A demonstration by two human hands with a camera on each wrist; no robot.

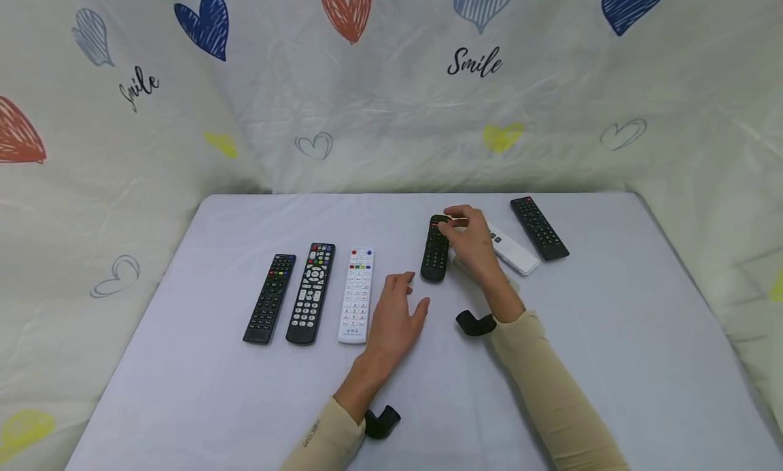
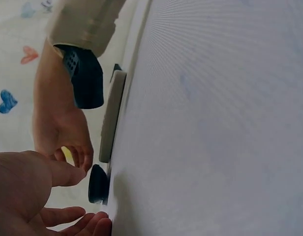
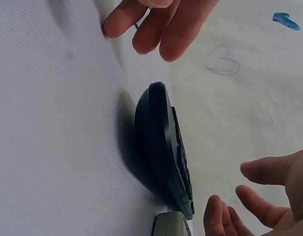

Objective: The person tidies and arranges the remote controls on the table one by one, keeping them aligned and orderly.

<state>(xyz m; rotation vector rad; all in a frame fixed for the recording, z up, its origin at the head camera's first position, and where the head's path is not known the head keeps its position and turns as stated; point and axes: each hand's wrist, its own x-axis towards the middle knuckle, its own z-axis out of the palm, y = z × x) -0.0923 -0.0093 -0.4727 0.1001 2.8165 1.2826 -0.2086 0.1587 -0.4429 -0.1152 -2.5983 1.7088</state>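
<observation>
Black, slim plastic remote (image 1: 435, 257) lying on the white-clothed table (image 1: 455, 416) between left hand (image 1: 393, 321) and right hand (image 1: 475, 247), fingers loosely parted, holding nothing, looks light, stiff, kinda slick, so I'd pinch its long sides.

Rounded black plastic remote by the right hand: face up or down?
Face up: the rounded black plastic remote shows its button side in the head view, back toward the white tablecloth.

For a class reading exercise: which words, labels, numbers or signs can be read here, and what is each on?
"Smile": back cloth.
"Smile", slanted: left-hand side cloth.
Lettering on left sleeve: too blurred.
Blue label on white many-buttoned remote: too small to read.
Button markings on all remotes: too small.
</observation>
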